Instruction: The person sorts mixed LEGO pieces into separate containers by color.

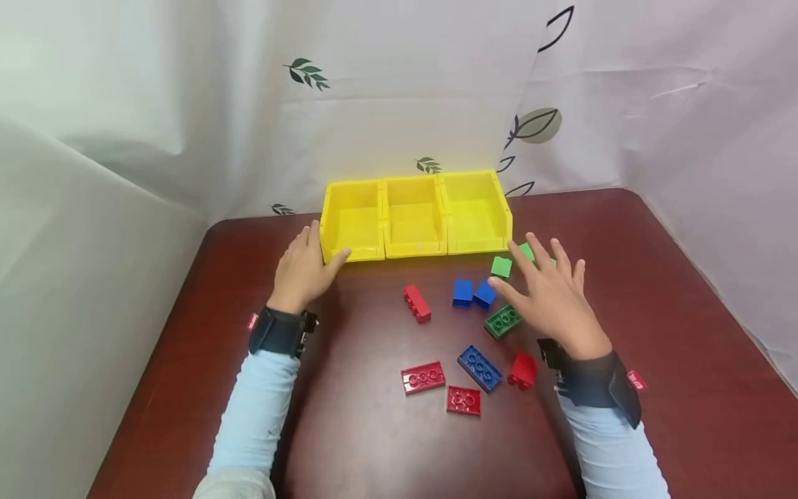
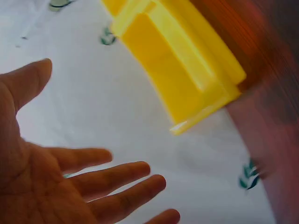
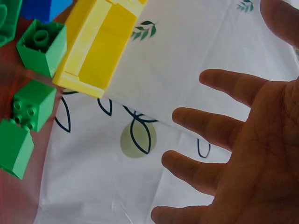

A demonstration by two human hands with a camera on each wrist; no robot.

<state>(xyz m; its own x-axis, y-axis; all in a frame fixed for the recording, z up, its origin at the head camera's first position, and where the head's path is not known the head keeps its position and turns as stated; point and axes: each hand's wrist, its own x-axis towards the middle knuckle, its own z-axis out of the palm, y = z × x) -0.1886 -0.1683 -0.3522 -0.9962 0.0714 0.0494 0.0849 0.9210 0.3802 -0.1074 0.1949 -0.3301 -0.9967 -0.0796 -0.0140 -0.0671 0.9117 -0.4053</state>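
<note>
My left hand (image 1: pixel 303 270) is spread at the left end of a row of yellow bins (image 1: pixel 416 251), its fingers and thumb near the left bin's corner; whether they touch it I cannot tell. In the left wrist view that hand (image 2: pixel 93 186) holds nothing. My right hand (image 1: pixel 555 298) hovers with fingers spread over the right part of the table, partly covering light green bricks (image 1: pixel 501 267). Close to its thumb are blue bricks (image 1: pixel 463 293) and a dark green brick (image 1: pixel 502 321). The right wrist view shows this palm (image 3: pixel 261 154) bare, with green bricks (image 3: pixel 42 46) beyond.
Nearer the front lie a long blue brick (image 1: pixel 479 368), a red brick (image 1: pixel 522 370) and two more red bricks, one long (image 1: pixel 423 378) and one short (image 1: pixel 464 400). Another red brick (image 1: pixel 416 303) lies mid-table. A white patterned curtain (image 1: pixel 399 104) hangs behind the brown table (image 1: pixel 361 430).
</note>
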